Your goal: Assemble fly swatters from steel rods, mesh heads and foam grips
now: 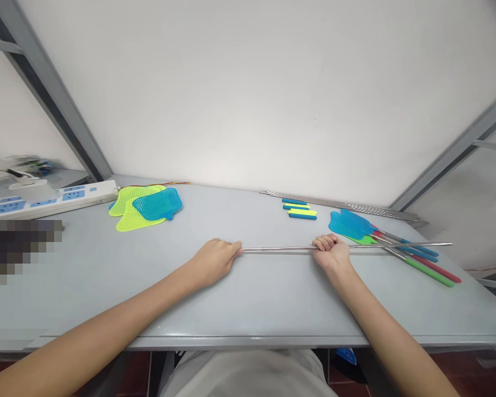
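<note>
A thin metal rod (279, 248) lies level across the space above the table, gripped by both hands. My left hand (218, 261) is closed at its left end, and the fingers hide that tip. Palm up, my right hand (332, 252) wraps its fingers round the rod's middle. From there the rod runs on to the right, passing over several fly swatters (351, 223) with blue, red and green handles. Just behind my right hand, short blue and yellow handle grips (301, 212) lie in a small group.
Yellow and blue loose swatter heads (157, 204) lie at the left back, beside a white power strip (93, 192). A bundle of metal rods (339, 204) rests along the wall at the right. The grey table (248, 309) ends at a front edge near my body.
</note>
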Available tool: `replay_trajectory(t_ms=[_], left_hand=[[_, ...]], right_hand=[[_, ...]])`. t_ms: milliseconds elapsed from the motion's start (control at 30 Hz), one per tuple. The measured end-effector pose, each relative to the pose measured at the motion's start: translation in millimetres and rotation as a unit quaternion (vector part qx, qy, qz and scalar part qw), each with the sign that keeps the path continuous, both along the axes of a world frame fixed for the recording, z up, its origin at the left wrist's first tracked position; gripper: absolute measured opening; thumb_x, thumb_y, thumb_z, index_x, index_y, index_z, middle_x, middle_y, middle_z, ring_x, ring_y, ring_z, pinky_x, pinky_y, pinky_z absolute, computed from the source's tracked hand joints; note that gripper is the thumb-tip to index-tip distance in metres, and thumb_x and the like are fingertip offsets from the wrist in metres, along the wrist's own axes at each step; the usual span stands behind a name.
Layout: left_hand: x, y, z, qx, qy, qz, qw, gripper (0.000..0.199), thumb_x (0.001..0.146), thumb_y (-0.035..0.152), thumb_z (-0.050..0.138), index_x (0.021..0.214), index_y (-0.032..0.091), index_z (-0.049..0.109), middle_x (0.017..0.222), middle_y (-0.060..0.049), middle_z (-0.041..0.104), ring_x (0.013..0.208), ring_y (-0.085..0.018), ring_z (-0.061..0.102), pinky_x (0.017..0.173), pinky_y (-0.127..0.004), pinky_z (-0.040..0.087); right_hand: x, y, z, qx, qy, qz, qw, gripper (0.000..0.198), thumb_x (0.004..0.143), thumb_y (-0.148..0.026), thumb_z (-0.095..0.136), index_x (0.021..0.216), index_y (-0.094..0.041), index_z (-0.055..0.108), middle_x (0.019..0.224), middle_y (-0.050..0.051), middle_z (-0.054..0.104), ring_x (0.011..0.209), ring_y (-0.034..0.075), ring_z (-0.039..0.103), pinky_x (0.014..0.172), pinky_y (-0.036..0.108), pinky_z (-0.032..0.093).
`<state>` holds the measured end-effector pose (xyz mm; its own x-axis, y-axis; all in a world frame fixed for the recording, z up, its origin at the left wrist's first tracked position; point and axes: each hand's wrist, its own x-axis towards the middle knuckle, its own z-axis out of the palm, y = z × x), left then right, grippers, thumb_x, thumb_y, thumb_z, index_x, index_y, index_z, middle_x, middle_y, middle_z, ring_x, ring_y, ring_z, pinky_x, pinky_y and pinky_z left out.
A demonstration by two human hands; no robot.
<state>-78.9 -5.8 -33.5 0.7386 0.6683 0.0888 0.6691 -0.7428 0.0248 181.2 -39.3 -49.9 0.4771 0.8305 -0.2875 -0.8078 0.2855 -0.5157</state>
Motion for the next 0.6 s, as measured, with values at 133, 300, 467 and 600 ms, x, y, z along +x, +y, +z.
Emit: replay_trajectory(t_ms=[133, 300, 467, 600], left_hand=[[0.2, -0.1, -2.9, 0.005, 0.002, -0.007, 1.000, 0.034, 0.085, 0.032, 0.019, 0.071, 0.017, 0.046, 0.057, -0.005, 0.055, 0.055, -0.018, 0.051, 0.051, -0.027, 0.031], [-0.3, 1.0, -7.1, 0.014, -0.004, -0.018, 1.000, 0.034, 0.085, 0.031, 0.018, 0.071, 0.017, 0.046, 0.058, -0.005, 0.055, 0.055, -0.018, 0.051, 0.052, -0.027, 0.030], [0.3, -0.5, -6.4, 0.023, 0.007, -0.020, 1.000, 0.033, 0.085, 0.030, 0.018, 0.071, 0.018, 0.045, 0.058, -0.004, 0.056, 0.055, -0.018, 0.051, 0.052, -0.027, 0.030], [1.1, -1.8, -4.9, 0.027, 0.016, -0.021, 0.999, 0.032, 0.085, 0.029, 0.018, 0.071, 0.018, 0.044, 0.059, -0.004, 0.056, 0.055, -0.018, 0.051, 0.051, -0.027, 0.030]], right_hand=[[-2.1, -0.1, -0.9, 0.001, -0.002, 0.002, 1.000, 0.022, 0.065, -0.006, 0.028, 0.049, -0.018, 0.017, 0.036, -0.008, 0.011, 0.027, 0.006, 0.015, 0.028, 0.018, 0.016], [-4.9, -1.2, 2.2, -0.009, 0.010, 0.000, 1.000, 0.021, 0.064, -0.006, 0.028, 0.050, -0.018, 0.018, 0.036, -0.008, 0.011, 0.027, 0.006, 0.015, 0.027, 0.018, 0.016], [-7.6, -2.2, 5.3, -0.020, 0.033, -0.006, 0.999, 0.021, 0.066, -0.006, 0.027, 0.051, -0.018, 0.020, 0.035, -0.008, 0.013, 0.027, 0.006, 0.015, 0.027, 0.018, 0.016], [-8.5, -2.5, 6.0, -0.023, 0.049, -0.010, 0.999, 0.020, 0.066, -0.006, 0.027, 0.051, -0.018, 0.021, 0.034, -0.008, 0.015, 0.027, 0.006, 0.016, 0.027, 0.018, 0.016]])
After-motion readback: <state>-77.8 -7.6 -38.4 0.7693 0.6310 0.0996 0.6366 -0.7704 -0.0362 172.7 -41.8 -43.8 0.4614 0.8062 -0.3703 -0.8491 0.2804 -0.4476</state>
